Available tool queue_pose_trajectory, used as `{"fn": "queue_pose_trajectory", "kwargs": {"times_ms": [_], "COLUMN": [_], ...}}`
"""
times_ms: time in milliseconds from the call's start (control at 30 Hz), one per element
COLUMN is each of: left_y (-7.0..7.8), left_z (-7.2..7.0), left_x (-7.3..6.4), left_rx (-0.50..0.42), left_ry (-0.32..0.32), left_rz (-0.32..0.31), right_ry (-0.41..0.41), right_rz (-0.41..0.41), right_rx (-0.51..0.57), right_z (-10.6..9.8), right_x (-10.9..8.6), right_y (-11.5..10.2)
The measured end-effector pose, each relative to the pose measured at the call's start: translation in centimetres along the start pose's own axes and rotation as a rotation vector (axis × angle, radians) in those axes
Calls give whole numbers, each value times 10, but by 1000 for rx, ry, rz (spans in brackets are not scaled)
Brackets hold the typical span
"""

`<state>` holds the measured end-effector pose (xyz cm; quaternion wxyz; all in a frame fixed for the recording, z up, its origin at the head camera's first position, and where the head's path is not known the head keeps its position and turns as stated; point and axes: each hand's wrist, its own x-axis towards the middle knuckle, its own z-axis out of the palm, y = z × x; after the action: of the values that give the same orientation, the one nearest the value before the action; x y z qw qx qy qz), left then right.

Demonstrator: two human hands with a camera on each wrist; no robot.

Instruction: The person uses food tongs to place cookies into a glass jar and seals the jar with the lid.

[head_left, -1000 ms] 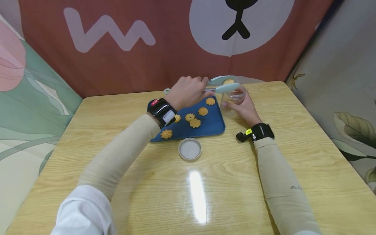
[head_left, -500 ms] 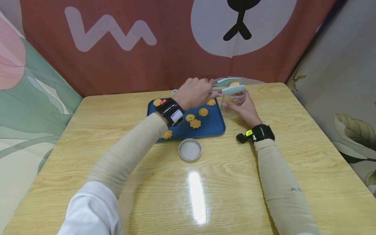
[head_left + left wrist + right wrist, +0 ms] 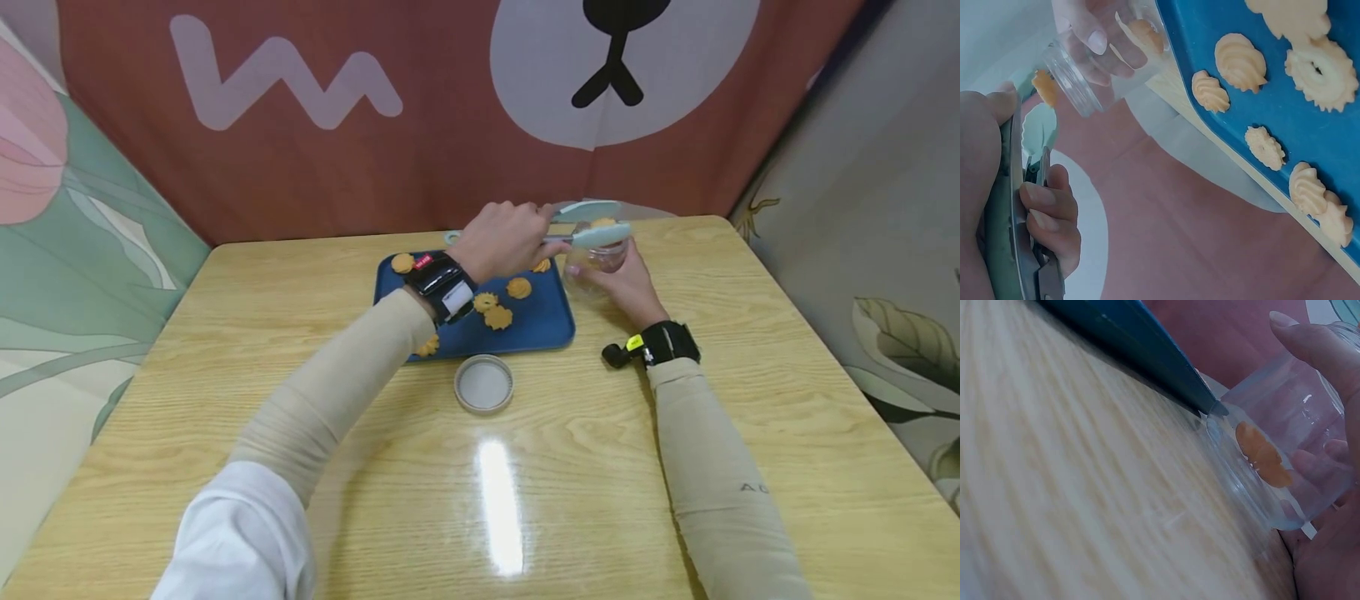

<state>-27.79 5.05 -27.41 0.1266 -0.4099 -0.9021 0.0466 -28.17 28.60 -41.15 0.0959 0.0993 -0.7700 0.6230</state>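
Note:
My left hand [image 3: 501,240] grips a pair of metal tongs with pale green tips [image 3: 602,236], fingers curled round the arms. Between the tips, a cookie [image 3: 1045,89] is held at the mouth of a clear jar [image 3: 1075,81]. My right hand [image 3: 628,279] holds that jar from its right side, thumb and fingers round the wall. One orange-brown cookie [image 3: 1263,455] lies at the jar's bottom in the right wrist view. Left of the jar is a blue tray [image 3: 543,321] with several piped cookies, partly hidden by my left hand and wrist.
A round lid [image 3: 484,384] lies on the wooden table [image 3: 585,483] in front of the tray. Behind the table's far edge hangs a reddish-brown cloth [image 3: 420,167] with a printed animal face. Patterned cloth also covers both sides.
My left hand has moved right with the tongs, bringing the pinched cookie over the jar and slightly lower. My right hand and the jar stay nearly in place.

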Motion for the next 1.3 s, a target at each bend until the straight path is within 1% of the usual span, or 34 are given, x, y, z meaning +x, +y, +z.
{"fn": "queue_pose_trajectory", "kwargs": {"times_ms": [167, 267, 500, 633, 733, 867, 900, 1000, 1100, 1200, 1300], "left_y": [0, 0, 1, 1, 0, -1, -2, -5, -9, -14, -18], "left_z": [0, 1, 1, 0, 0, -1, -1, -1, 0, -1, -2], "left_x": [1, 0, -4, -5, -7, -10, -11, -15, -20, -26, -34], "left_rx": [-5, -17, -17, -17, -28, -49, -52, -69, -83, -100, -115], "left_ry": [-18, -24, -9, -4, -5, -8, -9, -15, -18, 1, 25], "left_rz": [-9, -17, -16, -18, -32, -50, -52, -65, -87, -107, -111], "right_ry": [-21, -24, -10, -6, -9, -10, -8, -13, -9, 3, 20], "right_rz": [-40, -45, 0, 1, 4, -9, -13, -37, -36, -20, -3], "right_rx": [78, 65, 5, -17, -28, -19, -21, 22, 16, 6, 1], "right_z": [2, 2, 2, 0, 0, 0, 0, 1, 1, 1, 0], "right_x": [2, 1, -1, -1, -1, 0, 0, 1, 1, 0, 0], "right_y": [1, 3, 4, 3, 2, 2, 1, 1, 1, 1, 2]}}
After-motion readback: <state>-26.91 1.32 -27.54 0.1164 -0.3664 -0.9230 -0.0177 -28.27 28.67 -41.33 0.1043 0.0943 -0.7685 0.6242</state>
